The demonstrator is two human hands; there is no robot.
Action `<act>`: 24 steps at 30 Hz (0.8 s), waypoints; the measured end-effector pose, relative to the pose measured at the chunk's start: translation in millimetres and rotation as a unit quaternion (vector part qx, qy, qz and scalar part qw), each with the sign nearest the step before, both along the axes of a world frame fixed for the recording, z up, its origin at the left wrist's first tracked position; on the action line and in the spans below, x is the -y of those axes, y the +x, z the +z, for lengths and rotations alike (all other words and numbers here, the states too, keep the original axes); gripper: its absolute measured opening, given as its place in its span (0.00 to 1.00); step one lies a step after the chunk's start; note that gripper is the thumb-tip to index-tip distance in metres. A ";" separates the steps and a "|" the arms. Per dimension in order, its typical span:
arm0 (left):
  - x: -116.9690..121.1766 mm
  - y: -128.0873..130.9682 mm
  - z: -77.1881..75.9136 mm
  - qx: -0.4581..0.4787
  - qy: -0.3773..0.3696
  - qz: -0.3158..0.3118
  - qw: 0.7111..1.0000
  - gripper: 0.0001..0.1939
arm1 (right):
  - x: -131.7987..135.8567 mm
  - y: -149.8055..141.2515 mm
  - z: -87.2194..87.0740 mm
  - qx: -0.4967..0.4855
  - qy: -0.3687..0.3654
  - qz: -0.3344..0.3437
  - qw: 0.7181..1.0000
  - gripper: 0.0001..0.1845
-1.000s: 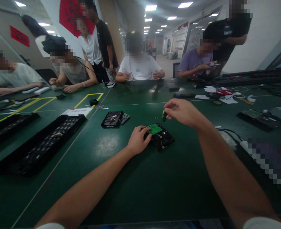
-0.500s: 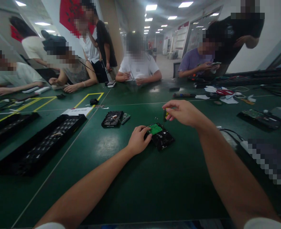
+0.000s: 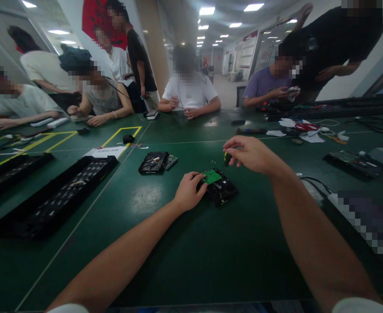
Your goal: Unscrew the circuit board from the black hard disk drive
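Note:
A black hard drive (image 3: pixel 222 192) with a green circuit board (image 3: pixel 212 176) on its upper side lies on the table in front of me. My left hand (image 3: pixel 190 190) grips the drive's left edge, thumb and fingers closed on it. Between the fingertips of my right hand (image 3: pixel 250 153) is a small yellow and black screwdriver (image 3: pixel 226 160), held upright with its tip down at the drive's far edge. A few tiny screws (image 3: pixel 213 162) lie just behind the drive. Farther left rests another hard drive (image 3: pixel 153 163), with a loose circuit board (image 3: pixel 171 162) against its right side.
Long black trays (image 3: pixel 61 191) stand at the left. On the right are another drive (image 3: pixel 352 164), a pixelated device (image 3: pixel 364 217) with cables, and scraps of paper with red scissors-like handles (image 3: pixel 306 126). Several people sit or stand around the green table (image 3: pixel 165 274).
My right hand has rotated the screwdriver handle slightly, its fingers shifting a little to the right. The left hand and the drive stay put. People standing at the back have leaned and moved.

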State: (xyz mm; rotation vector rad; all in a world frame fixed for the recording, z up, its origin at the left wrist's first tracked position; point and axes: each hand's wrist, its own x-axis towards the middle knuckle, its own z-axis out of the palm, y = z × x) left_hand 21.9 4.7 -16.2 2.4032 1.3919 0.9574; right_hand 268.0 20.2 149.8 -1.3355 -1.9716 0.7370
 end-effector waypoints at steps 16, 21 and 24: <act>-0.8 -0.4 -1.0 0.001 0.000 0.001 1.000 0.19 | -5.9 4.1 -4.1 0.028 0.016 0.018 0.999 0.09; -0.8 -1.2 -1.5 -0.003 -0.003 0.001 1.000 0.20 | -1.2 1.8 1.2 0.047 0.029 0.004 0.998 0.09; -0.4 -1.2 -1.4 0.000 -0.001 -0.001 1.000 0.19 | 2.0 0.7 3.0 0.040 0.019 -0.009 0.999 0.09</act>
